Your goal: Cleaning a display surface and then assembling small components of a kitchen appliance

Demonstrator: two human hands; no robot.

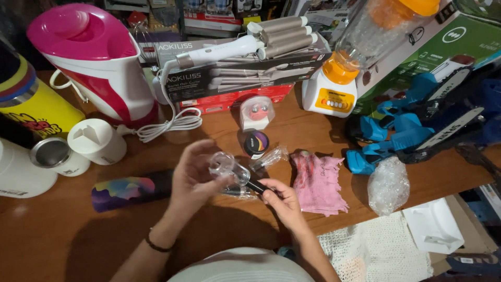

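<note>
My left hand [192, 177] holds a small clear plastic cap or tube [228, 166] above the wooden table [62, 235]. My right hand [281, 202] pinches a thin black stick-like item [257, 186] just below the clear piece, nearly touching it. A crumpled clear wrapper [270, 157] lies just beyond the hands. A small round black tin with a colourful lid [256, 142] sits behind that. A pink cloth [318, 180] lies to the right of my right hand.
A pink-and-white kettle [96, 57], white cups [96, 141], a hair-curler box with a white curler [240, 62], an orange blender [339, 83], blue chainsaw tools [412, 130], a bubble-wrap bundle [389, 185] and a colourful tube [130, 190] crowd the table.
</note>
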